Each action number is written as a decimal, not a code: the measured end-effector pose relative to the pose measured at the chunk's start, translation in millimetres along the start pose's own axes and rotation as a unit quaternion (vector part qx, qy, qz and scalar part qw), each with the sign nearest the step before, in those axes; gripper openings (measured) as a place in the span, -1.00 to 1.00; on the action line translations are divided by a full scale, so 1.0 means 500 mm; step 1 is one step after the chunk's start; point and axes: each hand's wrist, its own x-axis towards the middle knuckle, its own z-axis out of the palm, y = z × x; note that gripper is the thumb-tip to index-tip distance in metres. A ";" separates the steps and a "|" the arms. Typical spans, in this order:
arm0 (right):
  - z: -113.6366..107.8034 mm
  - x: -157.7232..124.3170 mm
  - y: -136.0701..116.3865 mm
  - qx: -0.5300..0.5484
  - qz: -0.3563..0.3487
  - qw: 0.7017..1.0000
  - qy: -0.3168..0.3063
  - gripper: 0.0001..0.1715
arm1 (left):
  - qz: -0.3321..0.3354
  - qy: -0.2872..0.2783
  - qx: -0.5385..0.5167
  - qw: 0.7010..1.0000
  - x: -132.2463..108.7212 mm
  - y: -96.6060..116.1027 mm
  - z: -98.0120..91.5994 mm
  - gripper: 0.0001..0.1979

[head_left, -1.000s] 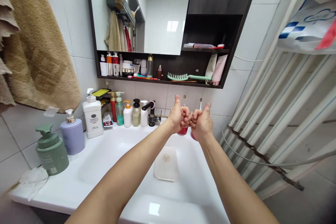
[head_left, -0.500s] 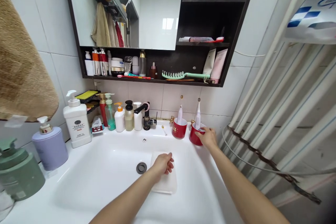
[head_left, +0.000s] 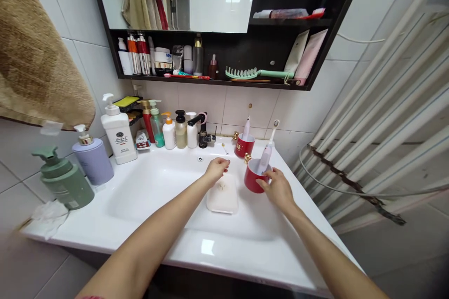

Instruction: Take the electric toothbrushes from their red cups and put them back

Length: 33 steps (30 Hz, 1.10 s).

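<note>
Grasping the rim of a red cup point(head_left: 254, 181) with my right hand point(head_left: 278, 187), I have my thumb on the near outer side and my fingers by the lip on the right. The cup is at the right side of the sink point(head_left: 154, 187), and a pale electric toothbrush point(head_left: 265, 158) leans inside it, brush head up and tilted to the right. A gold handle point(head_left: 247, 158) shows on the cup's far left side.

My left hand point(head_left: 216, 170) reaches over the middle of the basin, its fingers curled inward; seen from the back, I can't tell whether they are fully closed. Just below it in view lies a flat white tray point(head_left: 222, 203).

Behind the cup I hold, a second red cup point(head_left: 244, 146) stands on the back ledge with another toothbrush point(head_left: 246, 128) in it. Left of that is the black faucet point(head_left: 202, 134), then a row of pump bottles ending in a big white bottle point(head_left: 121, 140). Nearer me on the left are a purple bottle point(head_left: 94, 163) and a green bottle point(head_left: 68, 184).

On the wall above, a dark cabinet point(head_left: 242, 51) carries a mint hairbrush point(head_left: 245, 73). A brown towel point(head_left: 38, 56) hangs at far left; white pipes point(head_left: 379, 124) run along the right.
</note>
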 end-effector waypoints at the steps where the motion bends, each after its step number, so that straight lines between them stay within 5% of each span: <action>1: 0.009 -0.012 -0.015 0.008 -0.012 1.000 -0.011 -0.77 | 0.017 0.003 0.007 1.000 0.003 0.003 0.007 -0.75; 7: 0.076 -0.040 -0.083 0.038 -0.051 0.996 -0.065 -0.83 | 0.075 0.014 0.048 0.996 0.036 -0.016 0.039 -0.53; 14: 0.116 -0.041 -0.094 0.040 -0.041 0.993 -0.106 -0.87 | 0.106 0.072 0.061 0.990 0.054 -0.054 0.032 -0.76; 21: 0.100 -0.019 -0.095 0.161 -0.028 0.985 -0.063 -0.74 | 0.171 0.146 -0.018 0.974 0.034 -0.003 0.013 -0.73; 24: 0.060 0.010 -0.112 0.324 -0.034 0.946 0.002 -0.65 | 0.208 0.140 -0.050 0.967 0.000 0.026 0.004 -0.70; 29: 0.006 0.047 -0.151 0.548 -0.026 0.836 -0.007 -0.62 | 0.252 0.056 -0.031 0.966 -0.057 0.012 0.022 -0.69; 33: 0.009 0.050 -0.152 0.635 0.057 0.768 -0.064 -0.69 | 0.151 -0.006 -0.105 0.983 -0.072 -0.022 0.038 -0.68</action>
